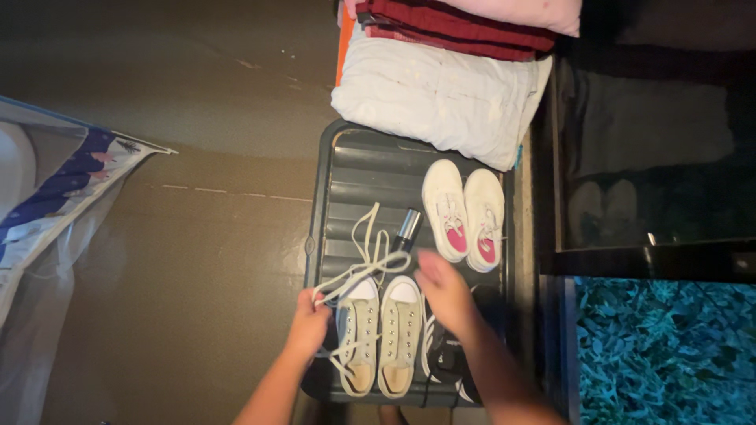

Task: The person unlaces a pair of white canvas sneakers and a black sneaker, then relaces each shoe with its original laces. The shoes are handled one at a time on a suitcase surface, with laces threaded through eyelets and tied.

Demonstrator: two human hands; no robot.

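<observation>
Both forearms are stretched forward from the bottom edge. The left hand [309, 324] is closed into a pinch. The right hand [443, 290] is held flat, fingers extended, slightly blurred.

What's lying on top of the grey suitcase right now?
On the grey suitcase: beige sneakers, white-and-pink sneakers, a dark tube and loose white laces. Dark shoes sit partly under the right hand. Folded white bedding covers the far edge.
</observation>
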